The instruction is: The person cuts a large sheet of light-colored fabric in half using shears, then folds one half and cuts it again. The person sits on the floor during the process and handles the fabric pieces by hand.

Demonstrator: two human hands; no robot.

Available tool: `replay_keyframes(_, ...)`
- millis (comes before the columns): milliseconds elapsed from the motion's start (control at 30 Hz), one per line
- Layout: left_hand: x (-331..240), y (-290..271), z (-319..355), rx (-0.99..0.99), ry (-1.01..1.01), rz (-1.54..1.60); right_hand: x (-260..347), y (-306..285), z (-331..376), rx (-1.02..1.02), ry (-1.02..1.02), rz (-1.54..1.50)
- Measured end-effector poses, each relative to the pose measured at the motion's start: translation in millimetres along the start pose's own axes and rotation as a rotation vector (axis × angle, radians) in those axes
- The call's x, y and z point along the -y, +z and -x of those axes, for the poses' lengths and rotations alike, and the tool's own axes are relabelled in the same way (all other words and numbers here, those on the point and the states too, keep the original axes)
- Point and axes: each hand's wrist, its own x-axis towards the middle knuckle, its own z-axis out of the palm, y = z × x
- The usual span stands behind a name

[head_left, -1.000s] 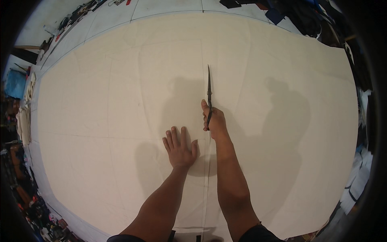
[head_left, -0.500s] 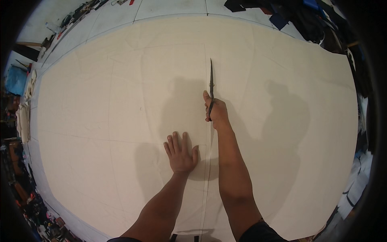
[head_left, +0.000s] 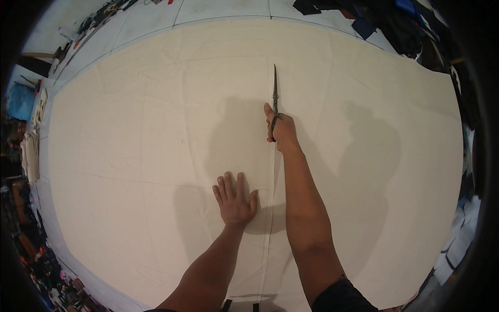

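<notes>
Clearly, our right hand (head_left: 283, 130) grips long shears (head_left: 274, 96), fingers closed round the handles; our left hand (head_left: 235, 200), fingers spread flat, pins limp, light cream cloth (head_left: 130, 145).

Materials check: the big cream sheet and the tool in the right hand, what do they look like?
Cream sheet: likely woven fabric, matte; soft creases, fold lines and a slit running back from the tool suggest cloth, though paper isn't excluded. Shears in the right hand: dark, dull metal by the look; thin, long, pointed blades. The handles are hidden by the grip.
</notes>
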Motion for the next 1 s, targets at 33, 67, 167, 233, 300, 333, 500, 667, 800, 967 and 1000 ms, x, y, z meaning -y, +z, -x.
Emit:
replay_keyframes(33,0.3,0.0,-0.3,0.002,-0.001,0.001,-1.3,0.4,-0.3,0.002,-0.009,0.012)
replay_keyframes(67,0.5,-0.1,-0.4,0.004,-0.003,0.003,-2.4,0.7,-0.7,0.011,-0.013,-0.002)
replay_keyframes(167,-0.4,-3.6,-0.8,0.014,-0.014,0.008,-0.9,0.7,-5.5,0.027,-0.025,-0.008)
replay_keyframes(233,0.7,-2.3,-0.6,0.019,-0.015,0.021,9.4,1.4,-12.5,0.02,-0.028,0.025)
replay_keyframes(300,-0.5,-2.0,-2.3,0.034,-0.019,0.025,30.2,-3.3,-25.5,0.037,0.035,-0.021)
replay_keyframes(333,-2.9,-2.1,-2.0,0.046,-0.022,0.024,39.0,-5.3,-29.6,0.043,0.063,-0.046)
replay_keyframes(500,-1.9,-0.4,-0.3,-0.001,-0.006,0.025,28.2,10.7,-39.3,-0.004,-0.014,0.0)
replay_keyframes(667,3.1,-1.1,-0.8,0.006,-0.023,0.04,28.6,9.7,-40.7,0.066,0.013,-0.079)
replay_keyframes(800,2.9,-0.5,-0.6,-0.003,-0.018,0.05,58.2,0.3,-58.4,0.09,0.033,-0.079)
replay_keyframes(967,-0.5,-1.7,-3.0,0.029,-0.029,0.057,47.8,7.4,-77.6,0.049,0.01,-0.035)
replay_keyframes(1000,0.7,-1.6,-2.7,0.03,-0.03,0.053,47.1,9.1,-76.7,0.048,0.01,-0.037)
